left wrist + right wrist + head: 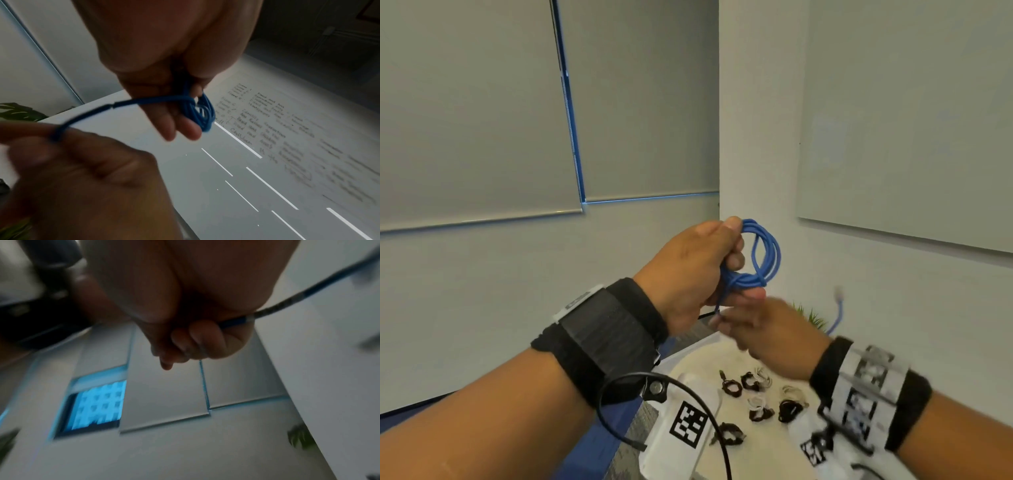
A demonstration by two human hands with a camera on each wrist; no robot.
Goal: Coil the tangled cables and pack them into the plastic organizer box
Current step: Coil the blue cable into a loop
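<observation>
While gripped: blue cable [763, 255] coil.

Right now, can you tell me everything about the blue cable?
The blue cable is thin, round and looks like smooth plastic. Most of it is wound into several loops, held up in the air by the left hand. One loose end runs out to the right hand, which pinches it. A clear plug shows at its free tip.

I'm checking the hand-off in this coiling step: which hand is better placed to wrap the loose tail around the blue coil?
Probably the right hand: it already pinches the free tail of the blue cable, while the left hand grips the finished loops and has to hold them.
</observation>
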